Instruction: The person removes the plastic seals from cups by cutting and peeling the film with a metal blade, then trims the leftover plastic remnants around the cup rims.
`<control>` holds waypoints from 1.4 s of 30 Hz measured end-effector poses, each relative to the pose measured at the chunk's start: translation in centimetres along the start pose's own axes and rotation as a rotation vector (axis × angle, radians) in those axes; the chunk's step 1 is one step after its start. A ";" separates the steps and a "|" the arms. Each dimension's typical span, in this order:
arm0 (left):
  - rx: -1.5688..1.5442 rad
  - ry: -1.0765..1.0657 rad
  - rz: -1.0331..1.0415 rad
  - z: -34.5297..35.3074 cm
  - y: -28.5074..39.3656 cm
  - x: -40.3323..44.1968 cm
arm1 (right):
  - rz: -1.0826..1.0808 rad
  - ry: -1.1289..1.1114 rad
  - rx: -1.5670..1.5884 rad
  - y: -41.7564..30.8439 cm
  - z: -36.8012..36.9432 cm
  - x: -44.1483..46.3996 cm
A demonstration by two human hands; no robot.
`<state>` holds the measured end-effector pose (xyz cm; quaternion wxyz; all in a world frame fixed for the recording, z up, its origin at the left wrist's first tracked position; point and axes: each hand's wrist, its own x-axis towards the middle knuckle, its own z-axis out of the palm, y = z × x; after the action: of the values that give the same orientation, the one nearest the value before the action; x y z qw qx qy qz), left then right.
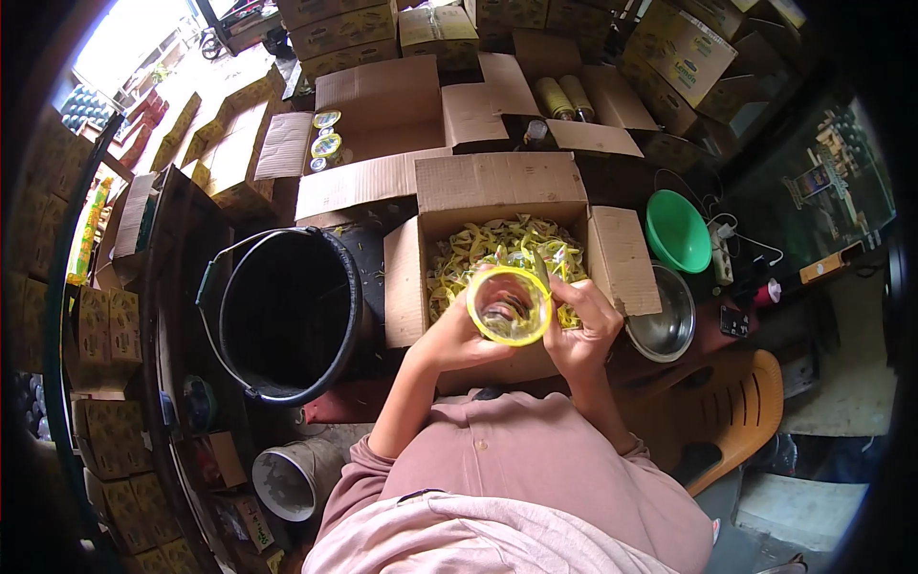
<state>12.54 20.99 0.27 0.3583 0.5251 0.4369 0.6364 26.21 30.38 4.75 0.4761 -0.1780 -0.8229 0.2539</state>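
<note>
A round cup with a yellow rim (510, 306) is held up in front of my chest, its shiny end facing me. My left hand (454, 332) is wrapped round its left side and underside. On the right, the fingers of my right hand (581, 328) are bent together against the cup's edge; a greenish-yellow strip stands between them and the cup. Just beyond both hands is an open cardboard box (502, 185) filled with yellow and green wrapper pieces (457, 253).
A black bucket (287, 316) stands left of the box. To the right are a green bowl (678, 231), a steel bowl (666, 316) and an orange chair (741, 407). Farther back, an open carton (378, 96) stands near stacked boxes. A white bucket (292, 481) is low at left.
</note>
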 end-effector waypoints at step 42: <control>-0.103 0.256 0.039 2.5 -0.8 0.1 | -0.006 0.210 -0.049 -0.7 1.7 -1.5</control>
<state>14.94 21.80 -0.27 0.3138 0.4291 0.4353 0.7266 25.43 28.62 3.46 0.5559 -0.2126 -0.7751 0.2121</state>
